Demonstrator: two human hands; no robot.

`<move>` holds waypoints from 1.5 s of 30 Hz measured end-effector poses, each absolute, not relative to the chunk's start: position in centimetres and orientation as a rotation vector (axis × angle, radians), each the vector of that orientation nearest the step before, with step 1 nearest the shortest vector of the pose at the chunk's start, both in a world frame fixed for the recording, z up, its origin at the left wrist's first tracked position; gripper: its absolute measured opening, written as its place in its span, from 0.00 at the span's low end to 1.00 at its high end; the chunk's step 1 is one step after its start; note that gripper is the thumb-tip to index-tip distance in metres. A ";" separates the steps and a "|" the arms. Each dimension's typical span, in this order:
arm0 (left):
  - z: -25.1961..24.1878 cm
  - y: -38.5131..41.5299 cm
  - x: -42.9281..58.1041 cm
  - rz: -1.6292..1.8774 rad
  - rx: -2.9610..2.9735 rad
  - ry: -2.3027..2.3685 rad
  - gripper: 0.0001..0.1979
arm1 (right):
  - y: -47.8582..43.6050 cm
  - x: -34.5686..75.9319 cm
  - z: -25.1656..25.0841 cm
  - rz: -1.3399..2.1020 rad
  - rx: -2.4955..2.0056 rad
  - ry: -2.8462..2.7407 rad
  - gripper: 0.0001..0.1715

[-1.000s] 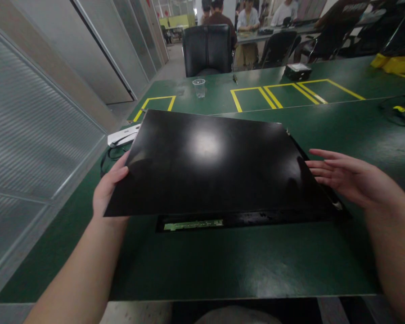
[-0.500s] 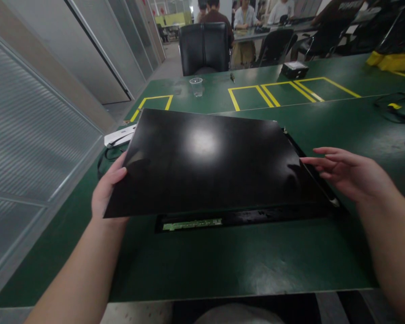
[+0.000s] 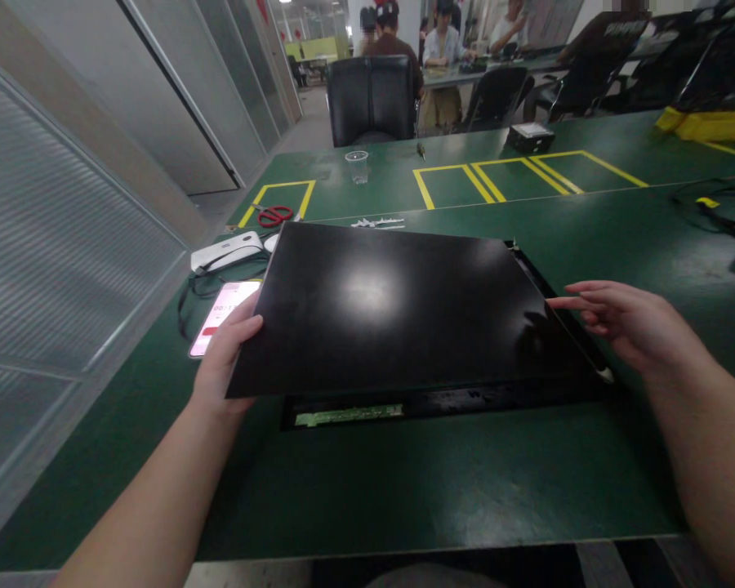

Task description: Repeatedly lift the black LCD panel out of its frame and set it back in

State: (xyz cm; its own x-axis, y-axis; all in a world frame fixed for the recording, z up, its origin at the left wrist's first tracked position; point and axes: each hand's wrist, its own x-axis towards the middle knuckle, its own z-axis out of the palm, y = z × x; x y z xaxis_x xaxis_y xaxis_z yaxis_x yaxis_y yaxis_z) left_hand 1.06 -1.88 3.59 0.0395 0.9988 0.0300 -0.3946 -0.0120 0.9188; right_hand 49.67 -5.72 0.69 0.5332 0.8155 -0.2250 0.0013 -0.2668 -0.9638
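Now | phone lit, on the counter just beside left hand | left hand clamped on near-left corner of black panel, thumb on top | black panel tilted, left side lifted above its frame | right hand fingers apart, tips at the panel's right edge

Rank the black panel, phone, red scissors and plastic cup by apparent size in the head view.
1. black panel
2. phone, partly hidden
3. red scissors and plastic cup: alike; cup sits farther off
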 end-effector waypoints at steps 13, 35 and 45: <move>3.1 -1.8 1.6 1.311 0.967 1.003 0.21 | -5.4 51.1 -0.2 0.887 -1.702 -0.713 0.15; 3.2 -2.2 2.2 1.248 0.930 1.095 0.28 | -5.5 49.3 0.9 0.766 -1.734 -0.671 0.13; 3.0 -2.0 2.3 1.181 0.963 1.122 0.25 | -5.5 50.2 0.2 0.736 -1.753 -0.695 0.13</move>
